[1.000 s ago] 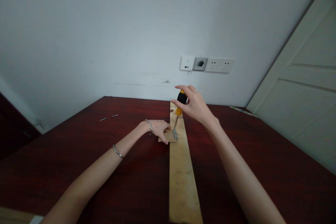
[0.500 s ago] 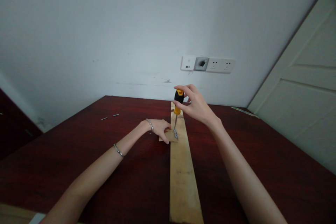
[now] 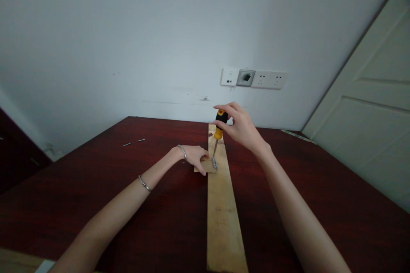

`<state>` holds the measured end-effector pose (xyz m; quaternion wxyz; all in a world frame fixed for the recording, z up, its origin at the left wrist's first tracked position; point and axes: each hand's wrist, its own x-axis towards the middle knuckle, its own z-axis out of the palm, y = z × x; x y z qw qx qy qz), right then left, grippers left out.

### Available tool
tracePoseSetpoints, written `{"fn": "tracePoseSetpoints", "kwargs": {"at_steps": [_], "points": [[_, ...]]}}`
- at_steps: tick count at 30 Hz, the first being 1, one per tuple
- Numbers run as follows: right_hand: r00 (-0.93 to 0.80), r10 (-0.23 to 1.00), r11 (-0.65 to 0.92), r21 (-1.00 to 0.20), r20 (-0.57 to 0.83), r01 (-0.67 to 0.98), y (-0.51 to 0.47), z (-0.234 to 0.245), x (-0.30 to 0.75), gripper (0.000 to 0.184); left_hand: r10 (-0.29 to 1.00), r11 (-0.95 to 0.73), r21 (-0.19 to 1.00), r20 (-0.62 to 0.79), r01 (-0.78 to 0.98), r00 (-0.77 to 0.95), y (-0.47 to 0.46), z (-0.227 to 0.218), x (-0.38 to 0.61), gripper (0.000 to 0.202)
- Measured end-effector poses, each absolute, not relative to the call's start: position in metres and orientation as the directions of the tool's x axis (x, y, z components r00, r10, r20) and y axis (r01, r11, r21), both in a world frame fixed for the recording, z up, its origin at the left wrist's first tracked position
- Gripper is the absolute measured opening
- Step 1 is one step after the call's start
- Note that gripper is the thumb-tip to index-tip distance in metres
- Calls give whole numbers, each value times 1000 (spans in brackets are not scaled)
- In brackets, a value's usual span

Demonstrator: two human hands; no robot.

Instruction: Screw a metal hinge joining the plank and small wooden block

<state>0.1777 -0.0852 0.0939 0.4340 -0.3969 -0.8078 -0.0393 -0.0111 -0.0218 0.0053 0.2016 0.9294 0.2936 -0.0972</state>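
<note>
My right hand grips a yellow and black screwdriver near the top of its handle. The shaft slants down and slightly left, its tip at a small metal piece, perhaps a hinge, on a long wooden board. Beside it, my left hand holds a small flat brown piece against the board, thumb on the near side and fingers on the far side. This piece lies partly over the board's left edge. My left fingertips are partly hidden.
The board runs lengthwise across the dark red tabletop. Two screws or nails lie at the far left. Behind stands a white wall with sockets, and a panelled door is at right. A patterned strip lies at the far right edge.
My right hand and the screwdriver's handle have shifted slightly right, so the screwdriver leans more. The tip stays at the metal piece, and my left hand has not visibly moved.
</note>
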Motion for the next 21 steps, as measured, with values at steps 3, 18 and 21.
{"fn": "tracePoseSetpoints", "kwargs": {"at_steps": [3, 18, 21], "points": [[-335, 601, 734, -334, 726, 592, -85, 94, 177, 52, 518, -737, 310, -311, 601, 796, -22, 6, -11, 68], [-306, 610, 673, -273, 731, 687, -81, 89, 176, 45, 530, -752, 260, -310, 606, 789, -21, 5, -10, 68], [-298, 613, 663, -272, 732, 698, -79, 88, 177, 46, 530, -760, 246, -301, 602, 793, -23, 6, -10, 69]]}}
